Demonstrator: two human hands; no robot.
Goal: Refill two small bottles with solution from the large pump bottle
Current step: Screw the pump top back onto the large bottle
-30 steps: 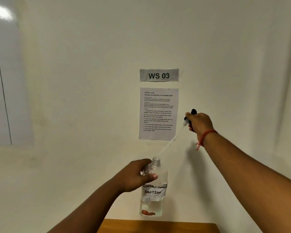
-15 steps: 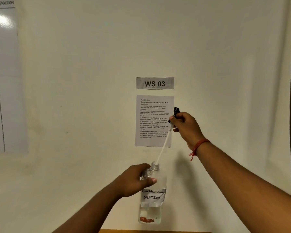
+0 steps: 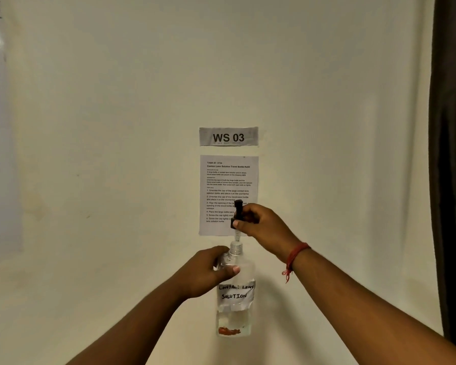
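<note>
Against white wall [image 3: 116,154], left hand [image 3: 206,272] grips upright bottle [image 3: 234,299]; right hand [image 3: 263,225] pinches vertical pump head [image 3: 238,213] above its neck.

The large bottle [image 3: 236,291] stands upright before the wall [image 3: 116,154], the left hand [image 3: 208,272] at its left shoulder. The pump head [image 3: 237,214] sits directly above its neck in the right hand [image 3: 263,227]. Behind them hangs the instruction sheet [image 3: 228,180], the "WS 03" sign [image 3: 228,137] above it.

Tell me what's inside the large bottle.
The large bottle holds a little clear liquid low down and something reddish-orange at the bottom. The label hides its middle.
</note>
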